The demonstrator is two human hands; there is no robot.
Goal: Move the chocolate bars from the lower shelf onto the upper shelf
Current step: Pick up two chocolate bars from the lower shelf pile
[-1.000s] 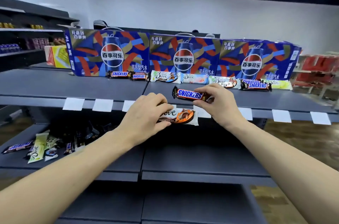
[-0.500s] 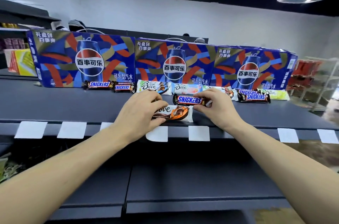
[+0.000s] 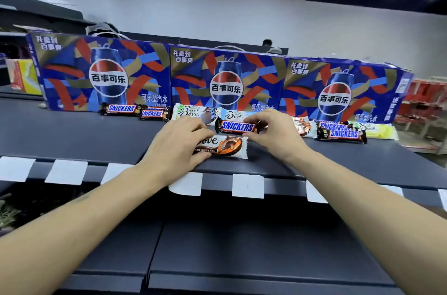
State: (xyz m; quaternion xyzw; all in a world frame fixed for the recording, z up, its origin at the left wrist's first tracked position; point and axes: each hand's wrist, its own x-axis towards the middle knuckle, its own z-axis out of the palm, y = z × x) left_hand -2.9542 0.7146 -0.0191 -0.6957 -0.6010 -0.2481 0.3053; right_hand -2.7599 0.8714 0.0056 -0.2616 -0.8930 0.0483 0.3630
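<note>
My left hand [image 3: 176, 144] grips the left end of a white and brown Dove bar [image 3: 226, 146] just over the front part of the upper shelf [image 3: 84, 140]. My right hand [image 3: 273, 135] pinches a Snickers bar [image 3: 238, 126] by its right end, a little further back. Behind them, a row of Snickers bars [image 3: 121, 109] and Dove bars [image 3: 191, 112] lies along the foot of the Pepsi boxes. The lower shelf [image 3: 242, 246] below my arms is dark; a few wrappers [image 3: 7, 212] show at its far left edge.
Three blue Pepsi gift boxes [image 3: 227, 81] stand across the back of the upper shelf. More bars [image 3: 341, 132] lie at the right. White price tags [image 3: 248, 185] line the shelf's front edge. A yellow box [image 3: 23, 74] is at the far left, red goods at the right.
Both hands have risen from below the shelf edge and moved back over the upper shelf, carrying the Dove bar and the Snickers bar toward the row of bars.
</note>
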